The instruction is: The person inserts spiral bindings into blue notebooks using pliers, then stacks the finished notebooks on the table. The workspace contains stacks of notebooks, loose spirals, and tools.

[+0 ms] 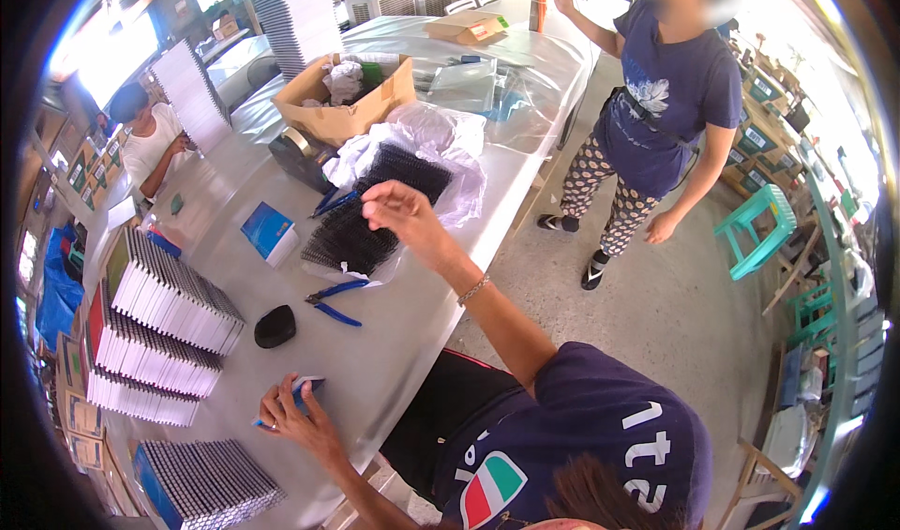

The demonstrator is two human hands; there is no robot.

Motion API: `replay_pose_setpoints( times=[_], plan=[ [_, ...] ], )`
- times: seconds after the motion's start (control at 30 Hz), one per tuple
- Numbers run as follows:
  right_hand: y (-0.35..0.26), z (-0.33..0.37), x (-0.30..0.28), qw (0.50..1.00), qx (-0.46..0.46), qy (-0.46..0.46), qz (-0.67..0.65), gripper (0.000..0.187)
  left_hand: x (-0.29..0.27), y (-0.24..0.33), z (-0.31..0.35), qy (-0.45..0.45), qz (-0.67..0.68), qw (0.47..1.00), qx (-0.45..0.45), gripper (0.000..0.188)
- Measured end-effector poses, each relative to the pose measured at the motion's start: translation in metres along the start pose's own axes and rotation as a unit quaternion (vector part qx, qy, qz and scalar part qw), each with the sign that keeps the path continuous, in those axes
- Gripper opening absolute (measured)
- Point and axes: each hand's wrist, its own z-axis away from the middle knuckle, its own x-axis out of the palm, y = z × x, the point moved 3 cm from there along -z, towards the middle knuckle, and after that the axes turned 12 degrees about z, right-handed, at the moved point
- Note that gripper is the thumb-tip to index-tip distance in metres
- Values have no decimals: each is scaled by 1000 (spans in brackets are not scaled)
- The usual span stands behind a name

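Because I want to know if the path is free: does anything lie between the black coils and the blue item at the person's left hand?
Yes. The blue-handled pliers lie on the table between the black coils and the blue item at the left hand; a black rounded object lies slightly left of that path.

Stretches the right forearm (506, 319) forward and to the left, with the right hand (398, 213) raised at its end, fingers bent near the thumb. Brings the left forearm (367, 494) in from the lower edge, with the left hand (305, 422) lower and nearer, back showing, fingers bent in a grip.
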Motion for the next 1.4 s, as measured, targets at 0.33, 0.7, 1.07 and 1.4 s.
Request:
replay_pose_setpoints(
  times=[0.33, 0.7, 1.07, 1.4],
  plan=[
    [-15, 36, 102, 965, -13, -252, 70, 19, 2, -16, 3, -6, -30, 999, 9, 23],
    [41, 100, 162, 879, -147, -264, 370, 6, 8, -24, 2, 5, -22, 999, 23, 26],
    [30, 104, 159, 885, -140, -268, 354, 6, 5, -21, 3, -2, 6, 1000, 9, 23],
    [35, 105, 157, 884, -143, -257, 363, 9, 6, -25, 5, -1, 11, 1000, 11, 24]
  ],
)
